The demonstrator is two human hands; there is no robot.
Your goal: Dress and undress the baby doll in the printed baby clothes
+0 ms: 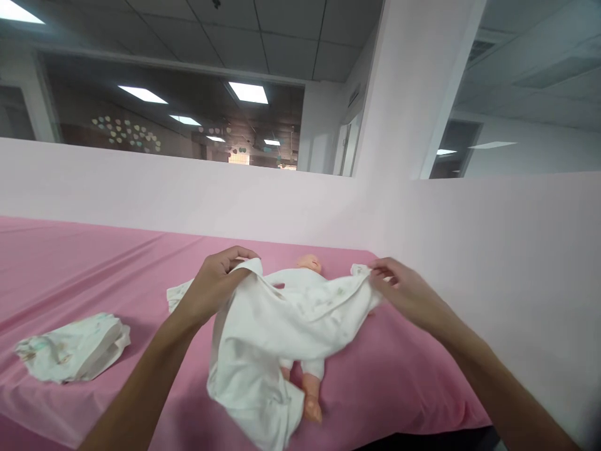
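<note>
Two outstretched hands, left [213,283] and right [402,293], fingers pinching white garment [263,332] over doll [307,263].

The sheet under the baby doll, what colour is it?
Pink smooth cloth sheet, seen in the head view.

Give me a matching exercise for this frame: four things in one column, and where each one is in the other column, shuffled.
Things:
1. left hand
2. right hand
3. diaper
4. doll

Places:
A. lying on its back under the white garment, head and one foot showing
B. gripping the garment's edge on the right side
C. lying apart on the pink sheet, far left
D. gripping the garment's edge on the left side

Pairs: 1-D, 2-B, 3-C, 4-A
</note>
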